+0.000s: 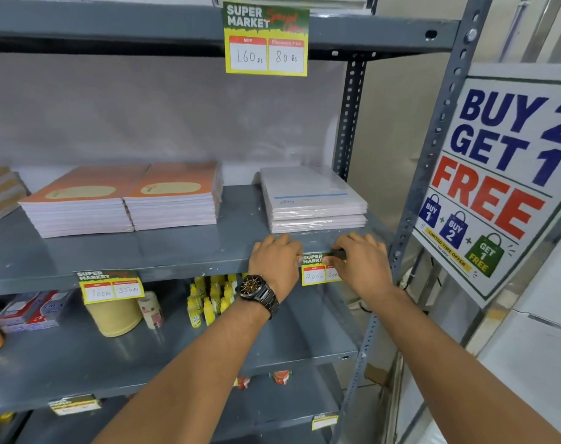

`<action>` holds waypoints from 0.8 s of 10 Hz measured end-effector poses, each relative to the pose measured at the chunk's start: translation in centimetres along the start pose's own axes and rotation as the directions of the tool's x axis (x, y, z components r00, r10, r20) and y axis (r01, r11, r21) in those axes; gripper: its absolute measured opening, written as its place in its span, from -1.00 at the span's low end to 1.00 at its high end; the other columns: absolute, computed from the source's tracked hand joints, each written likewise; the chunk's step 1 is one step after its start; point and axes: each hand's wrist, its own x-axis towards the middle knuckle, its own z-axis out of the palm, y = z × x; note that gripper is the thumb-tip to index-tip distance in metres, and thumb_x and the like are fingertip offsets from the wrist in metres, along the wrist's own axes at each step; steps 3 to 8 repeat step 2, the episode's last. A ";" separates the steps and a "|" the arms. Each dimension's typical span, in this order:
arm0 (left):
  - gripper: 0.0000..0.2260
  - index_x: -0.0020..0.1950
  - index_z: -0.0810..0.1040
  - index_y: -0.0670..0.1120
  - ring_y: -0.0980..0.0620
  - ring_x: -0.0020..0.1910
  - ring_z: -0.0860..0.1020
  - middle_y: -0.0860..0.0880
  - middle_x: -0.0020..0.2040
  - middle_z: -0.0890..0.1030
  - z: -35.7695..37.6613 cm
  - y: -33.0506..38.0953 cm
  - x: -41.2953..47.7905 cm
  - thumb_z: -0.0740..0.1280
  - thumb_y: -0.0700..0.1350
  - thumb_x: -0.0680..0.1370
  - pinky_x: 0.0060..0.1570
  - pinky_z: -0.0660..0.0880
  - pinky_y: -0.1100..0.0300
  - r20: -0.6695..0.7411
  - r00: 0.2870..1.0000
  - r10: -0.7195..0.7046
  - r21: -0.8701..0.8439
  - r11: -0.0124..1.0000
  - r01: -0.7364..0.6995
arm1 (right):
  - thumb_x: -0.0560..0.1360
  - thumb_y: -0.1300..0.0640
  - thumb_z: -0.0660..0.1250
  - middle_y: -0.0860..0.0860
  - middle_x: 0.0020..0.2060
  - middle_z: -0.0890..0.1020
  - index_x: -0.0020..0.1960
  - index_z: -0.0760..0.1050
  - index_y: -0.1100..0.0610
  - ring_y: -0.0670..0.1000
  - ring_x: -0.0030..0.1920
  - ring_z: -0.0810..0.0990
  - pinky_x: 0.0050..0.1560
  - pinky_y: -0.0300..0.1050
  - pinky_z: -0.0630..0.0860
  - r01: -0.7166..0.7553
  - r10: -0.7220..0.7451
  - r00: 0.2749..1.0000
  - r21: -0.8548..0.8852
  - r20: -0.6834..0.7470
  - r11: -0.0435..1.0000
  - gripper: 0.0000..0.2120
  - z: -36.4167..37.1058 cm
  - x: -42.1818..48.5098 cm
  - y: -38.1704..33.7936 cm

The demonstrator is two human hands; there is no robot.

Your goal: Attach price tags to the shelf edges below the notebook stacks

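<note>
A yellow-bordered price tag [314, 270] reading "200 Rs" lies against the grey shelf edge [183, 267], right below the wrapped white notebook stack [311, 200]. My left hand [274, 261], with a wristwatch, presses its fingers on the tag's left end. My right hand [359, 264] covers the tag's right half and pinches its top against the edge. Two orange notebook stacks [125, 200] sit further left, with another tag [111, 285] fixed on the edge below them. A third tag [266, 40] hangs from the shelf above.
The lower shelf holds yellow glue bottles [208, 299], a beige tape roll [117, 314] and red-blue packs [29, 310]. A perforated upright [433, 161] stands just right of my hands, with a "Buy 2 Get 1 Free" poster [497, 181] beyond it. Two more tags sit on lower shelf edges.
</note>
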 end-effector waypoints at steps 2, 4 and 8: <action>-0.70 0.28 0.46 0.07 -0.15 0.09 0.46 -0.02 0.13 0.59 -5.0 -5.1 -2.1 0.21 -0.14 0.57 0.05 0.35 0.02 -0.132 0.991 0.010 0.085 0.996 0.002 | 0.48 0.06 0.41 0.02 -0.08 0.66 -0.01 0.61 0.07 0.15 -0.02 0.57 0.01 0.02 0.48 0.095 -0.027 0.972 0.285 -0.234 0.954 -0.87 -3.5 -2.4 -4.1; -0.70 0.28 0.46 0.07 -0.15 0.09 0.46 -0.02 0.13 0.59 -5.0 -5.1 -2.1 0.21 -0.14 0.57 0.05 0.35 0.02 -0.132 0.991 0.010 0.085 0.996 0.002 | 0.48 0.06 0.41 0.02 -0.08 0.66 -0.01 0.61 0.07 0.15 -0.02 0.57 0.01 0.02 0.48 0.095 -0.027 0.972 0.285 -0.234 0.954 -0.87 -3.5 -2.4 -4.1; -0.70 0.28 0.46 0.07 -0.15 0.09 0.46 -0.02 0.13 0.59 -5.0 -5.1 -2.1 0.21 -0.14 0.57 0.05 0.35 0.02 -0.132 0.991 0.010 0.085 0.996 0.002 | 0.48 0.06 0.41 0.02 -0.08 0.66 -0.01 0.61 0.07 0.15 -0.02 0.57 0.01 0.02 0.48 0.095 -0.027 0.972 0.285 -0.234 0.954 -0.87 -3.5 -2.4 -4.1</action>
